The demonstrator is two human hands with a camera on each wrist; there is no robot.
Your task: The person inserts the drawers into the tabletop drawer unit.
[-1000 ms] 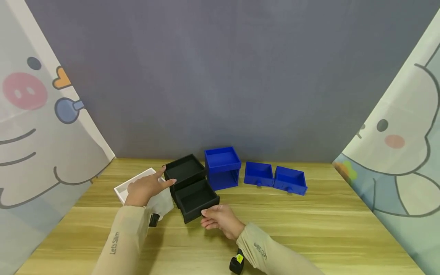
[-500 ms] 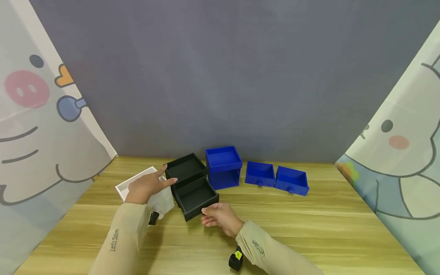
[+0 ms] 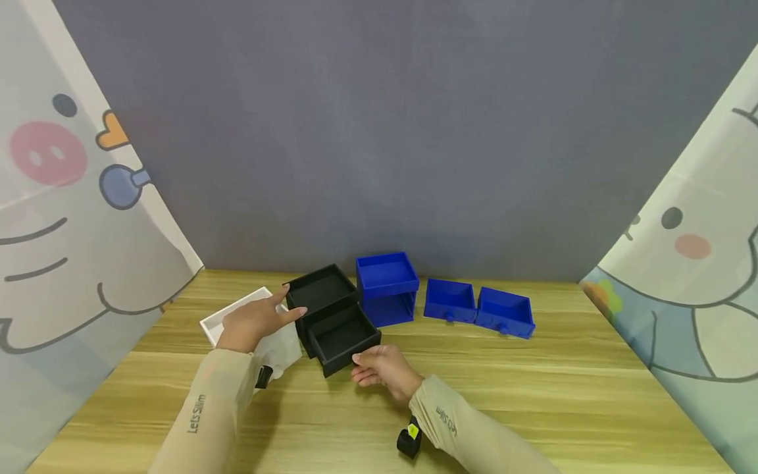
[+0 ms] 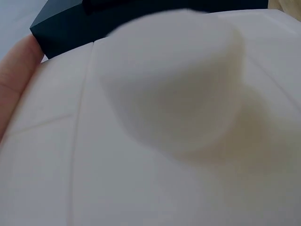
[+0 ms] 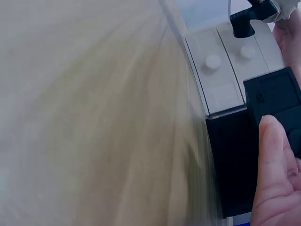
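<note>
Black drawer [image 3: 345,337]: we are seeing a dark, open-topped tray jutting from the black cabinet [image 3: 320,289] on the surface [image 3: 331,428].
Right hand [image 3: 385,371]: it is pinching the drawer's front.
Left hand [image 3: 251,323]: thumb and forefinger are resting spread on the cabinet's top.
Right-wrist view: we are spotting a front mark [image 5: 260,97] the head view is hiding.

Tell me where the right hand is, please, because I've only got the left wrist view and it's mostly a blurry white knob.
Observer: In the head view, the right hand is at the front of the black drawer, with its thumb against it.
Operator: Okay, and is that drawer closed? I can't see it from here.
Observer: No, the head view shows it sticking partway out of the black cabinet.
</note>
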